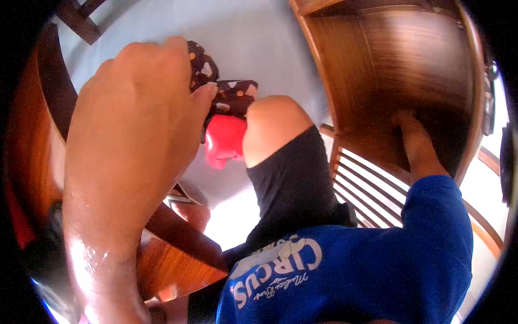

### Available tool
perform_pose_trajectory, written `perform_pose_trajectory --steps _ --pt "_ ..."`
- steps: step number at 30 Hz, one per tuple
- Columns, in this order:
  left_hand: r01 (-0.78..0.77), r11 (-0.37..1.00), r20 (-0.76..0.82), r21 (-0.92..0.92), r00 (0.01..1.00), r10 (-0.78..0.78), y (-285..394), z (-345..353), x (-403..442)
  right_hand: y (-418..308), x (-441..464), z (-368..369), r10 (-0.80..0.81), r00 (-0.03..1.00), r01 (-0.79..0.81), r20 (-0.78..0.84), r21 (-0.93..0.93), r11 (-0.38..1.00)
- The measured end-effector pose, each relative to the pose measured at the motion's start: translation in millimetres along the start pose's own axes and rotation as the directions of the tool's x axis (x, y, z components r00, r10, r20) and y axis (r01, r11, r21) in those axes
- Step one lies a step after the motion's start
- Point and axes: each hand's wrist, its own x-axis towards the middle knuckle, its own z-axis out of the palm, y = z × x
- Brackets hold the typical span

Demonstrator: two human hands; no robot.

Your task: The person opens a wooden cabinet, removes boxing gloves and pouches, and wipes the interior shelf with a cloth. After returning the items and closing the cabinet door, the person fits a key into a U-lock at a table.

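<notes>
Large in the left half of the view, my left hand (143, 92) is closed, its thumb pressed against a dark patterned cloth (234, 97) with white and orange spots. Below that cloth, beside my bare knee, shows a bright red cloth (225, 140); whether the two are joined cannot be made out. My right hand (403, 117) reaches down into a brown wooden compartment (345, 65) on the right. Shadow and blur hide its fingers and anything they touch.
A curved wooden piece of furniture (181, 264) stands at the lower left. Wooden slats (367, 186) run below the compartment. Dark furniture legs (81, 24) are at the top left, over a pale floor (253, 43). A foot shows behind my left wrist.
</notes>
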Motion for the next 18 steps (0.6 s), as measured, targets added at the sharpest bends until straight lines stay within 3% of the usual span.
perform_pose_trajectory --steps 6,12,16,18 --pt "0.025 0.997 0.029 0.08 0.999 -0.028 -0.3 1.0 11.1 -71.9 67.2 -33.2 -0.158 0.982 0.157 -0.103 -0.018 0.987" --pt "0.003 0.996 0.074 0.088 0.997 -0.01 4.4 -2.7 21.1 -100.2 68.7 -40.4 -0.32 0.934 0.323 -0.16 -0.006 0.946" --pt "0.077 0.997 0.092 0.025 0.993 -0.079 3.8 -6.3 21.7 -110.2 43.3 -65.3 -0.448 0.863 0.459 -0.234 -0.009 0.888" --pt "0.146 0.989 0.153 0.004 0.977 -0.145 13.1 -13.9 25.8 -115.5 22.2 -91.9 -0.535 0.781 0.58 -0.323 0.056 0.813"
